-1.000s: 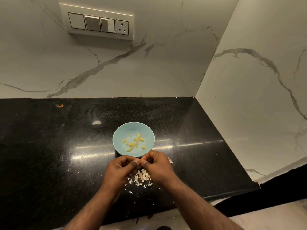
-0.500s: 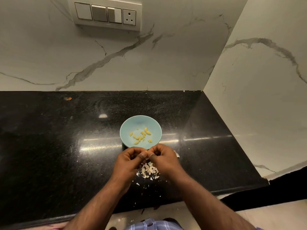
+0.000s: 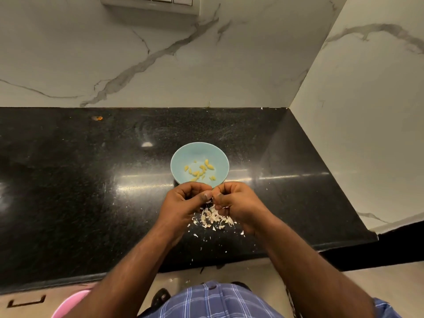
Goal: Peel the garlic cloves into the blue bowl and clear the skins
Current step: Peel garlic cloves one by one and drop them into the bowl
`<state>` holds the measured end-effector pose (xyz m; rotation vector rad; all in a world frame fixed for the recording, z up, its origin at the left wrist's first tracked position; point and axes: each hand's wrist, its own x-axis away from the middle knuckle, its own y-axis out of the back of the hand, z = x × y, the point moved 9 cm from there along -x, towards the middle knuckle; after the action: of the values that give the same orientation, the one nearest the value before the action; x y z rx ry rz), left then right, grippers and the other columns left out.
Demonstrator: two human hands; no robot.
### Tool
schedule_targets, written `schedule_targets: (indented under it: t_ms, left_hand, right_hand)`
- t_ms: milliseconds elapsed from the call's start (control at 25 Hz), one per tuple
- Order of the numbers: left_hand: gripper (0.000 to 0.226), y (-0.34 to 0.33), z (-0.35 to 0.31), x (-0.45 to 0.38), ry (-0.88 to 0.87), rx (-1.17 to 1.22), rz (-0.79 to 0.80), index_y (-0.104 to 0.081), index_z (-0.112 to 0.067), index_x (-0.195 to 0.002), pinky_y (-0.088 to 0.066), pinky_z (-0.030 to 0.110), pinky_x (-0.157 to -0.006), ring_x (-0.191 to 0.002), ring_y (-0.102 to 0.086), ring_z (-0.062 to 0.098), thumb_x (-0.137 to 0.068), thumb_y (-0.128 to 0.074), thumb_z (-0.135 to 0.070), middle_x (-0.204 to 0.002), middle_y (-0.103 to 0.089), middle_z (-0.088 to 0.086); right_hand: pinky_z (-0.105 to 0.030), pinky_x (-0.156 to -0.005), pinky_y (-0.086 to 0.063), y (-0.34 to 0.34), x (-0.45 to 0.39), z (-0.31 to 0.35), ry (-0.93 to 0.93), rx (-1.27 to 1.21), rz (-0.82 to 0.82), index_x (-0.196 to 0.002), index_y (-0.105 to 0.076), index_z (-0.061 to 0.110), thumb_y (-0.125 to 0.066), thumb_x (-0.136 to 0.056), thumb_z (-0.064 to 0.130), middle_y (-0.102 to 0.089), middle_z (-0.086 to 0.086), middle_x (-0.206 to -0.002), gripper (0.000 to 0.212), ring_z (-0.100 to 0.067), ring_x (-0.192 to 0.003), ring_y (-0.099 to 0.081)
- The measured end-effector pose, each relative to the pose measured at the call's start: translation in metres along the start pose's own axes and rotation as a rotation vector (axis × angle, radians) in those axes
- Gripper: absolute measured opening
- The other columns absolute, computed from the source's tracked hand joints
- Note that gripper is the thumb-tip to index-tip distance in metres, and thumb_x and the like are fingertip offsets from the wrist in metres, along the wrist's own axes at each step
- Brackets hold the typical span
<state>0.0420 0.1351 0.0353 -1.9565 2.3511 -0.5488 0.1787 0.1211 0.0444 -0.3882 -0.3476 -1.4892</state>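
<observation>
At the middle of the frame we see the left hand (image 3: 183, 201) and the right hand (image 3: 238, 203) drawn together, knuckles nearly touching, fingers curled inward. Each grip looks pressed onto something tiny between the thumb tips, but it is hidden by the fingers and we cannot tell what it is.

Directly below the hands a loose heap of garlic skins (image 3: 212, 218) lies on the desk (image 3: 68, 191), pale, papery, flaky, with small crumbs scattered toward the near edge. Just above the hands sits the blue bowl (image 3: 199, 152), round, smooth and shallow; its near rim is partly covered by the fingers. Inside it lie the peeled cloves (image 3: 200, 169), small, yellowish and curved.

The desk is black, polished, speckled stone with bright glare streaks. An orange speck (image 3: 98, 118) rests toward its upper left. Behind rises a white marble wall (image 3: 114, 53) with grey veins, and a switch plate (image 3: 149, 3) at the top edge. A pink rim (image 3: 68, 304) shows at lower left.
</observation>
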Motion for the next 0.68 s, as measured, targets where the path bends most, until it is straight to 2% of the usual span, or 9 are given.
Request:
schedule_targets:
  t_ms: [80, 160, 280, 360, 520, 680]
  left_hand:
    - [0.016, -0.004, 0.002, 0.000, 0.046, 0.062, 0.040, -0.076, -0.008, -0.090, -0.044, 0.022, -0.059, -0.067, -0.060, 0.012, -0.075, -0.076, -0.012, -0.080, -0.072, 0.006]
    - [0.019, -0.009, 0.005, 0.001, 0.093, 0.136, 0.077, -0.072, -0.005, -0.094, -0.041, 0.019, -0.055, -0.067, -0.059, 0.012, -0.076, -0.074, -0.009, -0.080, -0.070, 0.005]
    - [0.018, -0.011, 0.008, 0.003, 0.147, 0.194, 0.094, -0.072, -0.008, -0.094, -0.044, 0.017, -0.054, -0.070, -0.062, 0.012, -0.076, -0.072, -0.009, -0.081, -0.070, 0.004]
    - [0.015, -0.011, 0.009, 0.004, 0.164, 0.212, 0.089, -0.076, -0.013, -0.089, -0.045, 0.018, -0.057, -0.072, -0.063, 0.012, -0.075, -0.073, -0.009, -0.083, -0.071, 0.004]
    - [0.014, -0.007, 0.010, 0.003, 0.150, 0.166, 0.056, -0.079, -0.013, -0.089, -0.042, 0.020, -0.055, -0.074, -0.061, 0.015, -0.075, -0.076, -0.012, -0.086, -0.072, 0.008]
    - [0.017, -0.005, 0.007, 0.002, 0.109, 0.103, 0.017, -0.076, -0.011, -0.091, -0.040, 0.021, -0.054, -0.071, -0.060, 0.013, -0.075, -0.077, -0.017, -0.081, -0.071, 0.006]
  right_hand:
    - [-0.025, -0.059, -0.047, -0.002, 0.002, -0.001, -0.031, -0.037, 0.051, -0.072, -0.064, 0.010, -0.056, -0.092, -0.010, -0.058, -0.005, -0.068, 0.029, -0.014, -0.062, -0.053]
    - [-0.026, -0.059, -0.050, -0.007, 0.005, -0.004, -0.103, -0.154, 0.135, -0.077, -0.064, 0.008, -0.053, -0.096, -0.006, -0.060, -0.005, -0.069, 0.026, -0.014, -0.062, -0.055]
    - [-0.024, -0.060, -0.052, -0.013, 0.008, -0.009, -0.175, -0.295, 0.206, -0.087, -0.063, 0.004, -0.045, -0.101, -0.003, -0.060, -0.006, -0.072, 0.024, -0.013, -0.063, -0.057]
    - [-0.024, -0.060, -0.052, -0.012, 0.006, -0.010, -0.157, -0.315, 0.187, -0.089, -0.065, 0.003, -0.046, -0.102, 0.000, -0.061, -0.006, -0.073, 0.023, -0.013, -0.063, -0.058]
    - [-0.026, -0.061, -0.051, 0.002, 0.001, -0.003, -0.019, -0.173, 0.055, -0.085, -0.068, 0.006, -0.057, -0.100, 0.003, -0.064, -0.004, -0.071, 0.019, -0.014, -0.065, -0.058]
    - [-0.027, -0.065, -0.051, 0.006, 0.002, 0.006, 0.126, 0.023, -0.021, -0.085, -0.067, 0.009, -0.061, -0.099, 0.006, -0.064, -0.004, -0.072, 0.015, -0.014, -0.067, -0.056]
